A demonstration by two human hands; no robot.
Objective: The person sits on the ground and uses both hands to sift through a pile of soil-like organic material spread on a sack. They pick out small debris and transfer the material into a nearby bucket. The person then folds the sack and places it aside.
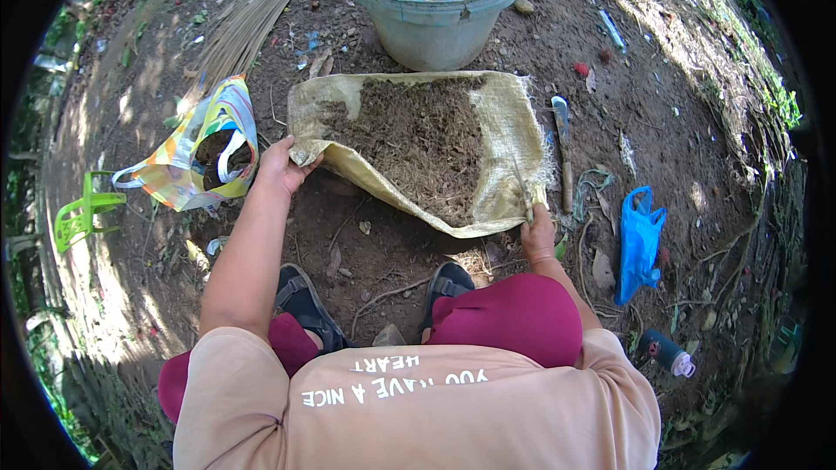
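Observation:
A yellowish woven sack lies spread on the ground before me, with dark, fibrous soil heaped on it. My left hand grips its near left corner, and my right hand holds the bunched near right corner. Between them the near edge is lifted and sags in the middle. A thin pointed tool, possibly scissors, sticks up from beside my right fingers; its handle is mostly hidden. Close to my left hand stands a colourful plastic bag with dark material inside.
Beyond the sack stands a large bucket partly filled with soil. A stick broom lies behind the bag, near a green plastic stool. Rightward are a long-bladed knife, a blue plastic bag and a dark bottle.

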